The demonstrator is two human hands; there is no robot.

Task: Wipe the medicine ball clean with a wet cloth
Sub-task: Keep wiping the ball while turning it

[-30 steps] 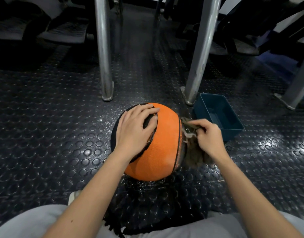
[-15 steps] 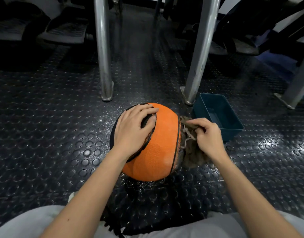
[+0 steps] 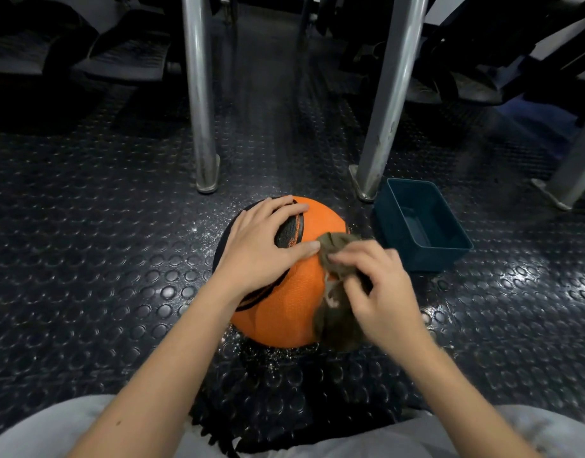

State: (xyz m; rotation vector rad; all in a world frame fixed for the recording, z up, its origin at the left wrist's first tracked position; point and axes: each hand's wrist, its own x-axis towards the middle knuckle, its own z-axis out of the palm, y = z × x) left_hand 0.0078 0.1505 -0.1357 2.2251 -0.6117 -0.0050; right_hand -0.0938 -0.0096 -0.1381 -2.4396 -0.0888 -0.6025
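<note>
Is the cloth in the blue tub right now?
No, the right hand grips the cloth against the medicine ball; the tub sits apart.

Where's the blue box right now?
In the head view, the blue box sits on the floor right of the orange medicine ball, just beyond the right hand and beside the foot of a slanted metal leg.

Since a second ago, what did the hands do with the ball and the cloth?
The right hand, gripping the cloth, slid leftward from the medicine ball's right side onto its top, near the left hand's thumb. Nothing was picked up or let go. The left hand stays pressed on the ball, and the blue tub sits where it was.
</note>
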